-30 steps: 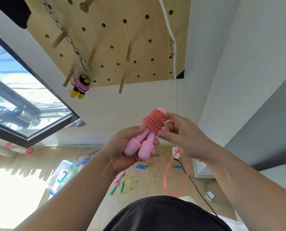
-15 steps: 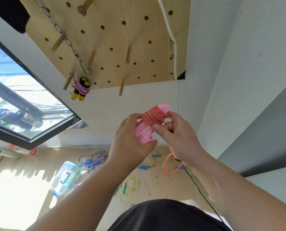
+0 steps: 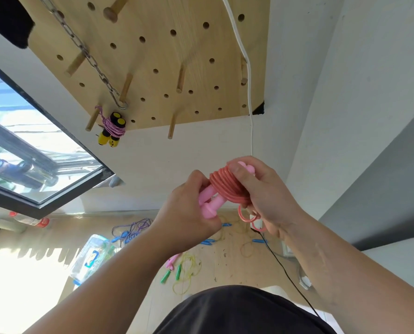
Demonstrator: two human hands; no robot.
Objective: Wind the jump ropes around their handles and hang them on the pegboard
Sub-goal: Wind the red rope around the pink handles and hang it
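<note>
Pink jump rope, slack shortened to a small loop, nearly wound: my left hand grips its handles, right hand pinches the coil.

rope coral-red | handles pink | pegboard light wood

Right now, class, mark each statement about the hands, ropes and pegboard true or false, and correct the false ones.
1. The left hand and the right hand both hold the pink-handled jump rope. True.
2. That rope hangs fully unwound. False: most of its red cord is wound in a coil; only a short loop hangs below the right hand.
3. A yellow-and-black jump rope hangs on the pegboard. True.
4. No ropes lie below. False: a green-handled rope lies on the floor, among others.
</note>
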